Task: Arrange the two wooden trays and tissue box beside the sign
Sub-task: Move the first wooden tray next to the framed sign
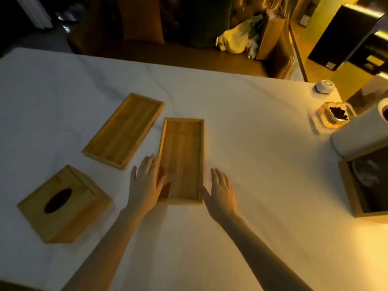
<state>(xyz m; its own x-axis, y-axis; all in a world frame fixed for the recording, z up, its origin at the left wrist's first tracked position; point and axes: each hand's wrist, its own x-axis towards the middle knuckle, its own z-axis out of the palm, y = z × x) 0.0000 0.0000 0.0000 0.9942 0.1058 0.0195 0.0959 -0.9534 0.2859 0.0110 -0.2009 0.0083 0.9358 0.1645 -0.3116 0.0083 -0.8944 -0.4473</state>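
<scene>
Two shallow wooden trays lie on the white table [262, 143]. One tray [182, 152] lies lengthwise in the middle; the other tray [123, 130] lies angled to its left. A wooden tissue box [63, 203] with a dark oval slot sits at the near left. My left hand [146, 181] rests flat against the middle tray's left side, thumb over its rim. My right hand [221, 191] lies flat beside the tray's near right corner, thumb touching it. A wood-framed dark sign [365, 185] stands at the right edge.
At the right side stand a white paper roll [361, 133], a glass ashtray with dark contents [333, 117] and a small white dish [324, 86]. Beyond the table's far edge are bags and a dark sofa on the floor.
</scene>
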